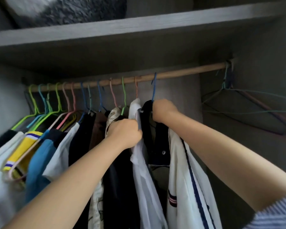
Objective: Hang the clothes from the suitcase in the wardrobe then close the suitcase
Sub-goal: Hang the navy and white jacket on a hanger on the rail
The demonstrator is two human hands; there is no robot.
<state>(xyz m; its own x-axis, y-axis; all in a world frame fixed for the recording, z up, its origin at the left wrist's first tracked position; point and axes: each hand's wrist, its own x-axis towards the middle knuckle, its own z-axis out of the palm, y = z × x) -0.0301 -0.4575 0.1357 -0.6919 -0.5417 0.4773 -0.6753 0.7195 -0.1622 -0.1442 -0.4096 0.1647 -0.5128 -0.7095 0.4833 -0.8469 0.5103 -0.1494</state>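
Note:
A wooden rail (pixel 180 72) runs across the wardrobe with several coloured hangers hooked on it. My right hand (pixel 163 111) grips the neck of a blue hanger (pixel 154 86) that carries a dark and white jacket (pixel 182 162); the hook sits on the rail. My left hand (pixel 125 132) grips the shoulder of the white shirt (pixel 144 171) hanging just left of that jacket. Further left hang dark, brown, blue and yellow garments (pixel 40 154). The suitcase is not in view.
A grey shelf (pixel 139 30) lies above the rail with a fuzzy grey bundle (pixel 64 9) on it. Several empty wire hangers (pixel 248 104) hang at the rail's right end by the wardrobe's side wall. The rail between them and the blue hanger is bare.

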